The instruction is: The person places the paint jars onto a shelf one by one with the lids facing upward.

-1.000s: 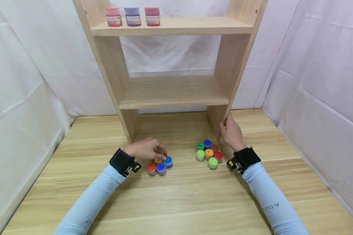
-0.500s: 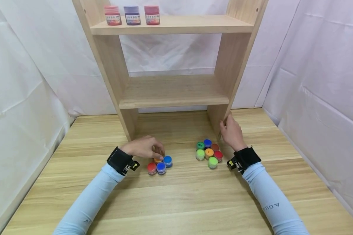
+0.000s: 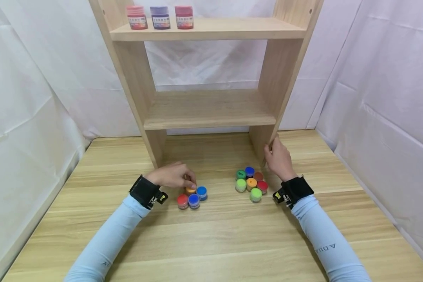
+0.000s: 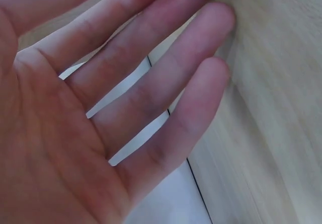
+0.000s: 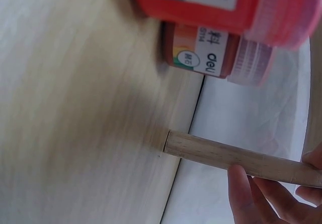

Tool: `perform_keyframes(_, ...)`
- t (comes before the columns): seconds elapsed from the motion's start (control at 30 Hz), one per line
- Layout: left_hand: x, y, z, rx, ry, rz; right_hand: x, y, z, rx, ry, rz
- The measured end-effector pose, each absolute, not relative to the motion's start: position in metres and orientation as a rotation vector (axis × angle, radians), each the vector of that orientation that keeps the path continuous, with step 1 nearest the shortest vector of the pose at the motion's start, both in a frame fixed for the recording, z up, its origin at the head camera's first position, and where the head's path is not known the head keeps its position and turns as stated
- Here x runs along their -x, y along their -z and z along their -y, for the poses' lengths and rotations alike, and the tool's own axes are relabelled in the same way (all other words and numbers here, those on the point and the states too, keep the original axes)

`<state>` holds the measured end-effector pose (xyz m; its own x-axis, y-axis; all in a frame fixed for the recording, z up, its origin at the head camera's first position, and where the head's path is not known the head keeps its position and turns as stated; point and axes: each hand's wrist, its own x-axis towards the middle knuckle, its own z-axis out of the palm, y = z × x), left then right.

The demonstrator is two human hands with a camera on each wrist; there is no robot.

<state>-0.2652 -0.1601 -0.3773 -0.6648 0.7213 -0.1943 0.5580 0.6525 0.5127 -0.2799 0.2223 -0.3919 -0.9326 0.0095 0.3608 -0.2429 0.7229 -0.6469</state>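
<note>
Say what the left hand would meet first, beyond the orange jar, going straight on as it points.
Probably the lighter blue jar, just right of the orange jar; the head view leaves the height of the left hand unclear, so it might pass over.

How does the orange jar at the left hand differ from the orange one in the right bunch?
The left hand touches the left orange jar, but not the right orange jar. The left orange jar's lid is partly covered; the right orange jar's lid shows whole. Both are orange.
</note>
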Motion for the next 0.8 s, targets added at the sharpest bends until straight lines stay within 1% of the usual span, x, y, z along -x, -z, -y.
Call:
perform_keyframes(0.63,0.282,0.394,0.166,-0.967,-0.708,-2.736,0.279,0.391,-0.223,-0.187,-1.032,2.596)
perform_keyframes(0.8,0.285,0.401,0.166,-0.920,-0.732,-2.779,0.279,0.391,-0.222,-0.184,-1.039,2.598)
